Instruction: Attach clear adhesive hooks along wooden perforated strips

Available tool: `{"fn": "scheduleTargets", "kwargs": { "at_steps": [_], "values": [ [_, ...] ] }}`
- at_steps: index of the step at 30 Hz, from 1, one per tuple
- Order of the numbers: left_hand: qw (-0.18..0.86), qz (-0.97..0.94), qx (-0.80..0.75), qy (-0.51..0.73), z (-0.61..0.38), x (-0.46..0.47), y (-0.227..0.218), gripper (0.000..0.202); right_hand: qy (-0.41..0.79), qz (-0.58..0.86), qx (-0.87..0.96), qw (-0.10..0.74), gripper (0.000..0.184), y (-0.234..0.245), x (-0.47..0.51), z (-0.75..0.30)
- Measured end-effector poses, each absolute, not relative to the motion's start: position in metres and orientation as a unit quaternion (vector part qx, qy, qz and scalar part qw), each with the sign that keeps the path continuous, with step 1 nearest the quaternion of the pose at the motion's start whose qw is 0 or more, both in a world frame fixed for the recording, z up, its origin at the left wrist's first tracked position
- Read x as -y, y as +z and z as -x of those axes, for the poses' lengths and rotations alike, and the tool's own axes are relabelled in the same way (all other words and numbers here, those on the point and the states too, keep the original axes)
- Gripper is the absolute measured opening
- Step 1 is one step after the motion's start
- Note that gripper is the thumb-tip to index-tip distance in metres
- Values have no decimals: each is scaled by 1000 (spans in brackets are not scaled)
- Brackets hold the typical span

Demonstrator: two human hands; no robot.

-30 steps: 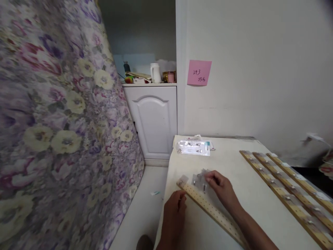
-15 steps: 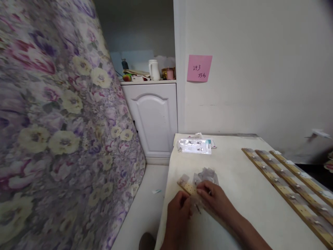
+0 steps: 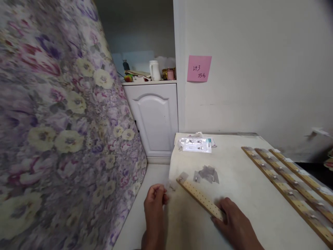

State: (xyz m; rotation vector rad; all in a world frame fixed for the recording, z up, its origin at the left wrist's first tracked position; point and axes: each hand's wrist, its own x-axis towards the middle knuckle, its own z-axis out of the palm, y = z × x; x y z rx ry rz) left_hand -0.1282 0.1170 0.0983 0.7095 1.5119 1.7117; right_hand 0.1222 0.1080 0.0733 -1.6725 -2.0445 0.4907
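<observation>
Strip [image 3: 198, 195]: pale, dotted with rows of holes, slanting across the table [image 3: 249, 184]; its near end sits in our right hand [image 3: 231, 220], its far end points away to the left. Whether the near end is raised, we cannot tell.
Grip: our right fingers are curled around the strip, thumb at one edge, the others at the opposite edge.
Left hand [image 3: 156, 199]: near the table's left edge, apart from the strip; our thumb and fingers are pinched on the held packet [image 3: 170, 186], clear, with a small metal piece in it.
End packet [image 3: 184, 175]: clear, overlapping the strip's far end, a bit of metal showing.
Lone packet [image 3: 197, 177]: just right of that end, lying on the table.
Packet pile [image 3: 208, 174]: greyish, see-through, heaped beside the lone packet.
Three strips [image 3: 274, 177]: side by side along our right, clear or white pieces spaced down their lengths.
Curtain [image 3: 67, 125]: flowered, filling our left.
Blister pack [image 3: 195, 145]: flat near the table's far edge, metal parts inside.
Cabinet [image 3: 153, 121]: white, beyond the table; a white jug [image 3: 155, 70] stands on top.
Note [image 3: 199, 68]: pink, on the wall [image 3: 247, 76], handwritten "243".
</observation>
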Motion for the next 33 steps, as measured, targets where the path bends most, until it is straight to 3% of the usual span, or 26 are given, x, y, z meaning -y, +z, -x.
{"fn": "scheduleTargets", "kwargs": {
  "at_steps": [10,17,21,25,33],
  "values": [
    [405,-293,-573,650,121,-104,106,21,248,594,735,212,22,71,-96,-108],
    [476,-324,-567,589,91,-103,104,16,414,516,671,334,17,103,-113,-90],
    [495,-321,-571,571,85,-105,100,22,495,479,615,384,27,104,-129,-65],
    [494,-324,-574,567,84,-108,95,20,499,478,598,406,28,101,-136,-56],
    [479,-359,-572,561,86,-115,92,14,461,476,654,364,27,106,-154,-74]
  ]
}}
